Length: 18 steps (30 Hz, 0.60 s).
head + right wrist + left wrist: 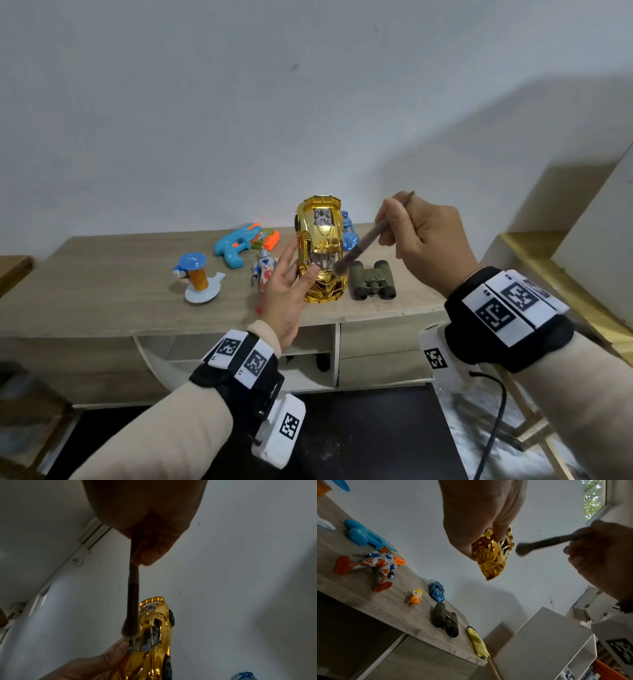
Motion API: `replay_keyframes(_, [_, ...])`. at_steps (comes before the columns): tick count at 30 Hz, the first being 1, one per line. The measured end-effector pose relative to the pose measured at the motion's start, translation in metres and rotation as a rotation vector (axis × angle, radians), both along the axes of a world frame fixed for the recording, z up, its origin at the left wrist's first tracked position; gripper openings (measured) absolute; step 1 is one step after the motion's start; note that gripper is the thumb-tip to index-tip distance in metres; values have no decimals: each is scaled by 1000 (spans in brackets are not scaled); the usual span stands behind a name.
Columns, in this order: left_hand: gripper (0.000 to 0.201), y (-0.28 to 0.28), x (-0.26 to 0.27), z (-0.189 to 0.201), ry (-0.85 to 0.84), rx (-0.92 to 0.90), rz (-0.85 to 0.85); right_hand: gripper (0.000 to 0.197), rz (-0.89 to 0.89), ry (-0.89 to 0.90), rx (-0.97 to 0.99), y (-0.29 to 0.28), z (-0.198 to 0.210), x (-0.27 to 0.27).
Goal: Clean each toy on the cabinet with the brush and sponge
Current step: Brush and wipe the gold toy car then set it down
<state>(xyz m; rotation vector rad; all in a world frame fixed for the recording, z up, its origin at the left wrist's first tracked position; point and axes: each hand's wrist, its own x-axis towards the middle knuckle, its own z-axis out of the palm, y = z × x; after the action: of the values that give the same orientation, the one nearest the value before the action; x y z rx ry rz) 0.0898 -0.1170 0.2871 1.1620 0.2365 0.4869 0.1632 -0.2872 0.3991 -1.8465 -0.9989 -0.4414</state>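
My left hand [286, 291] grips a shiny gold toy car [322, 246] and holds it upright above the wooden cabinet top [137, 274]; the thumb presses on its roof. My right hand [421, 236] pinches a thin brown brush [368, 236], whose soft tip touches the car near the windscreen. The left wrist view shows the gold car [493, 555] under my fingers and the brush [544, 543] just beside it. In the right wrist view the brush [133, 601] points down at the car [154, 635]. A yellow sponge-like cloth [477, 643] lies at the cabinet's right end.
On the cabinet lie a blue and orange water gun [245, 243], a red and silver action figure [263, 270], a blue cat toy on a white base [198, 277], green binoculars [371, 281], a small blue car [349, 231] and a little orange doll [416, 597]. A white shelf unit [547, 642] stands right.
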Motion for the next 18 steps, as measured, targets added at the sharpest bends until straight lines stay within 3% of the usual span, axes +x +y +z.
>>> replay_keyframes(4, [59, -6, -2, -3, 9, 58, 62, 29, 19, -84, 54, 7, 0, -3])
replay_keyframes(7, [61, -7, -2, -4, -25, 89, 102, 25, 70, -30, -42, 10, 2, -6])
replay_keyframes(11, [61, -3, -4, -7, 1, 108, 131, 25, 93, -28, 28, 16, 6, -8])
replay_keyframes(15, [62, 1, -7, -5, 29, 102, 133, 25, 103, 17, -119, 25, 2, -11])
replay_keyframes(18, [60, 7, -9, -2, 36, 10, 124, 23, 77, 46, 13, 26, -3, -17])
